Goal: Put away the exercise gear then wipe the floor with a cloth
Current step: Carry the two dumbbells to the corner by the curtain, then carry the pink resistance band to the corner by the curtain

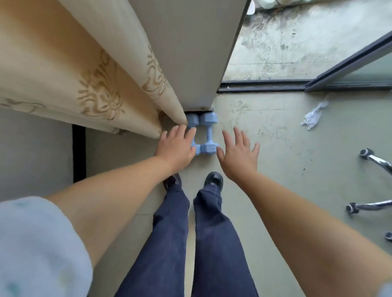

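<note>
Two light blue dumbbells lie side by side on the floor against the foot of a wall, beside the curtain's hem. My left hand hovers over the left dumbbell with straight fingers and covers part of it; whether it touches is unclear. My right hand is spread open just right of the dumbbells, holding nothing. A crumpled pale blue cloth lies on the floor to the right, near the door track.
A beige patterned curtain hangs at the left. A sliding door track and glass door lead to a stained balcony floor. Chrome chair legs with casters stand at the right. My feet are just behind the dumbbells.
</note>
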### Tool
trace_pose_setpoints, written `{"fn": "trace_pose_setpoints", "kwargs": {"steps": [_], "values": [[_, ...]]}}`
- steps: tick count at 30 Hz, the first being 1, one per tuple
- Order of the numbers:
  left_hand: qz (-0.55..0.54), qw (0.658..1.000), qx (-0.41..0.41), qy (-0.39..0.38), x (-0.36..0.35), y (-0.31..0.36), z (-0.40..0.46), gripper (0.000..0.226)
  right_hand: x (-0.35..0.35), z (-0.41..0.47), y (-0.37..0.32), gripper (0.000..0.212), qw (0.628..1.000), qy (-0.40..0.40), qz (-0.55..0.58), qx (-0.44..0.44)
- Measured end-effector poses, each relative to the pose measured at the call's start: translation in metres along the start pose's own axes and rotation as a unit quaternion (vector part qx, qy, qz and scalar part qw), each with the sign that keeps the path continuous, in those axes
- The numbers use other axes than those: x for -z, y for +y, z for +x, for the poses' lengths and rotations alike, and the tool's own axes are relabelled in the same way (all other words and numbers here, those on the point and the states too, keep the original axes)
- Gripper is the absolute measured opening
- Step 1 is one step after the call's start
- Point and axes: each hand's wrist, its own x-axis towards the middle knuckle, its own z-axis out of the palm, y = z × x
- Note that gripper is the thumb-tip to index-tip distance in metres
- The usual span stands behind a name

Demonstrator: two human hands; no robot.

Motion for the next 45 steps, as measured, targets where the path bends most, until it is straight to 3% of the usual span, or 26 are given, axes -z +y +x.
{"fn": "trace_pose_setpoints", "kwargs": {"steps": [4, 10, 14, 18, 27, 34, 41, 45], "values": [[0.006, 1.000, -0.004, 0.019, 0.043, 0.018, -0.051, 0.058, 0.037, -0.051, -0.005, 0.056, 0.998, 0.049, -0.033, 0.018], [0.019, 0.998, 0.035, 0.039, 0.057, 0.027, -0.101, 0.062, 0.058, -0.081, -0.014, 0.056, 0.994, 0.059, -0.058, 0.070], [-0.024, 0.990, 0.136, 0.040, 0.055, 0.025, -0.125, 0.061, 0.063, -0.082, -0.017, 0.056, 0.983, 0.038, -0.097, 0.151], [-0.095, 0.953, 0.277, 0.079, 0.042, 0.036, -0.155, 0.059, 0.064, -0.078, -0.009, 0.055, 0.958, 0.011, -0.158, 0.240], [-0.208, 0.826, 0.515, 0.095, -0.027, 0.140, -0.258, 0.060, 0.063, -0.118, -0.009, 0.055, 0.814, -0.020, -0.346, 0.465], [-0.306, 0.663, 0.674, 0.114, -0.082, 0.234, -0.340, 0.057, 0.007, -0.209, -0.013, 0.053, 0.656, -0.053, -0.411, 0.631], [-0.370, 0.493, 0.776, 0.133, -0.145, 0.400, -0.385, 0.057, -0.047, -0.292, 0.075, 0.054, 0.503, -0.086, -0.461, 0.726], [-0.389, 0.431, 0.806, 0.118, -0.177, 0.516, -0.384, 0.057, -0.074, -0.319, 0.160, 0.055, 0.443, -0.087, -0.489, 0.746]]}}
